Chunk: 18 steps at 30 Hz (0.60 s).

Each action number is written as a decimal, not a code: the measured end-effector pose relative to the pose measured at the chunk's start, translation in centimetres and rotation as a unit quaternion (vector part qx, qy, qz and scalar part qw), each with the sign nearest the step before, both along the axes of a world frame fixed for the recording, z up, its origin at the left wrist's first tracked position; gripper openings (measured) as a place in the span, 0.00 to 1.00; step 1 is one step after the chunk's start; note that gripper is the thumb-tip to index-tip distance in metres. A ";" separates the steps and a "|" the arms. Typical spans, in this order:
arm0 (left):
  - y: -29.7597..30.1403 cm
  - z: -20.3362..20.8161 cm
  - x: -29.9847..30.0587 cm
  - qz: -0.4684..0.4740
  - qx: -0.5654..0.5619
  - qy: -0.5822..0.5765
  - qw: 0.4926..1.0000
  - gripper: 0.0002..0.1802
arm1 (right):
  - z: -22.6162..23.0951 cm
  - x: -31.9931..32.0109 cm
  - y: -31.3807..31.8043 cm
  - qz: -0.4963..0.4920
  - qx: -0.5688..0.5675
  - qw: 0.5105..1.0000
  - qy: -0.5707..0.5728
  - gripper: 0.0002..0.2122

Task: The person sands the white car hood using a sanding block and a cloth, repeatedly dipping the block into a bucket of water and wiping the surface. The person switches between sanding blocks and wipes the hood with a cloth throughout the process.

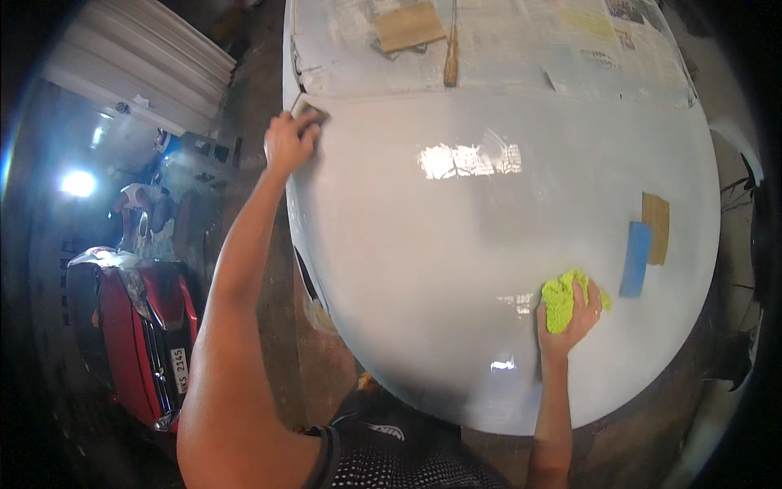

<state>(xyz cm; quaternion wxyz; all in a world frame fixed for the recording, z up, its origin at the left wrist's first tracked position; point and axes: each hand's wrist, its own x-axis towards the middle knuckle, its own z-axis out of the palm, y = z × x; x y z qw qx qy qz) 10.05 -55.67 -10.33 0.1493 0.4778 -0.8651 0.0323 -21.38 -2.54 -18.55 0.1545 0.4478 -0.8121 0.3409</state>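
Note:
A smooth white-and-grey car hood point(423, 244) spreads out in front of me, shining in patches. At its far left corner my left hand point(289, 140) grips a small grey-brown piece of sandpaper point(316, 112), pressed on the surface near the edge. My right hand point(577, 322) rests lower on the right side of the hood, its fingers closed over a crumpled lime-green cloth point(559, 301). Up and right of that hand lie a blue sanding block point(634, 259) and a brown sheet of sandpaper point(656, 224), overlapping slightly.
Paper masking point(562, 53) covers the area beyond the hood. On it lie a tan rectangular sheet point(409, 26) and a wooden-handled tool point(451, 61). To the left stand a red car point(134, 334), another person point(147, 208) and a corrugated panel point(147, 57).

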 end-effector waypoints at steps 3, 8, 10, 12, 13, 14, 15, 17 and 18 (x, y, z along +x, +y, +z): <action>2.0 -2.3 -4.9 0.098 -0.092 0.096 0.986 0.19 | 0.0 0.6 -1.1 0.008 -0.010 1.000 -0.009 0.33; 9.6 -0.9 -19.9 -0.057 -0.022 0.096 0.994 0.18 | -0.2 -0.2 -0.5 -0.005 -0.009 1.000 0.009 0.34; 8.8 -2.5 -16.9 -0.107 -0.070 0.148 0.981 0.18 | -0.1 -0.2 -0.8 -0.005 -0.013 1.000 0.010 0.34; 3.0 -4.1 -6.9 0.024 -0.064 0.145 0.987 0.20 | 0.0 0.7 -1.2 0.011 -0.021 1.000 -0.003 0.35; 3.4 -4.7 -8.3 0.059 -0.061 0.152 0.985 0.20 | 0.0 0.9 -1.5 0.013 -0.016 1.000 0.001 0.35; 4.7 -4.7 -10.2 0.095 -0.056 0.158 0.981 0.19 | 0.0 1.0 -1.4 0.014 -0.009 1.000 0.004 0.35; 6.1 -4.7 -12.6 0.131 -0.051 0.162 0.977 0.19 | 0.1 0.7 -0.9 0.005 -0.003 1.000 0.008 0.35; 9.5 -3.2 -18.4 0.087 -0.059 0.139 0.985 0.20 | 0.1 0.4 -0.8 -0.005 -0.003 1.000 0.013 0.35; 11.1 -2.8 -21.0 -0.028 -0.037 0.158 0.986 0.18 | 0.0 0.6 -0.7 -0.004 -0.001 1.000 0.010 0.35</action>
